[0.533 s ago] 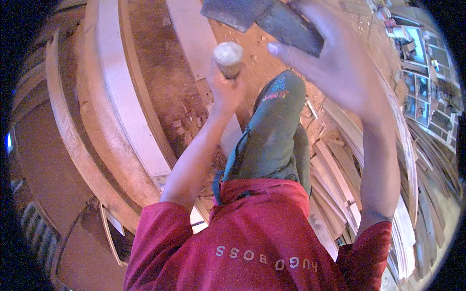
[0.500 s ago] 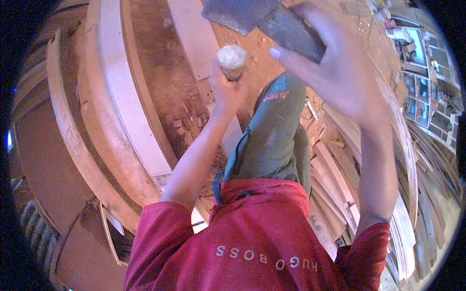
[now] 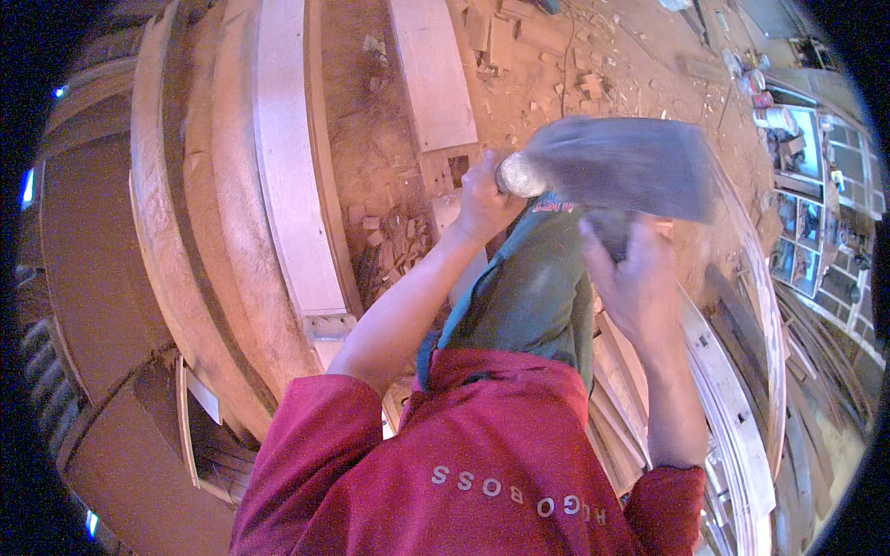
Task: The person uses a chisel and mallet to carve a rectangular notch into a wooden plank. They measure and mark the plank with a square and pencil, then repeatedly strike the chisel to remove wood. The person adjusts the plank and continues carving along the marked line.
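Reddish-brown dust and scattered wood bits cover the workshop floor (image 3: 528, 102), along whose left side run long, thick, rough-faced tan timbers (image 3: 232, 185), bent by the lens, with a long, flat, pale wooden board (image 3: 287, 139) just beside them. Over the lower middle spreads the person's red short-sleeved shirt (image 3: 445, 435), and beyond its hem the legs show in dark green trousers (image 3: 528, 287). Long, narrow wooden strips (image 3: 723, 408) lie stacked at the right, near a pale-framed shelving unit (image 3: 797, 185) loaded with small articles. Above the knee is a dark grey tool with a broad, slab-shaped head (image 3: 640, 167), blurred, its head reaching across from the right toward the middle. The person's right hand (image 3: 640, 278) is closed around the dark, narrower part below that head, thumb on the left side. The left hand (image 3: 487, 199) is wrapped around a short shaft with a pale, rounded top (image 3: 521, 174); its lower end is hidden. The slab-shaped head comes right up to this pale top, but whether the two touch cannot be told. Small, pale wood offcuts (image 3: 394, 246) lie heaped left of the left forearm.
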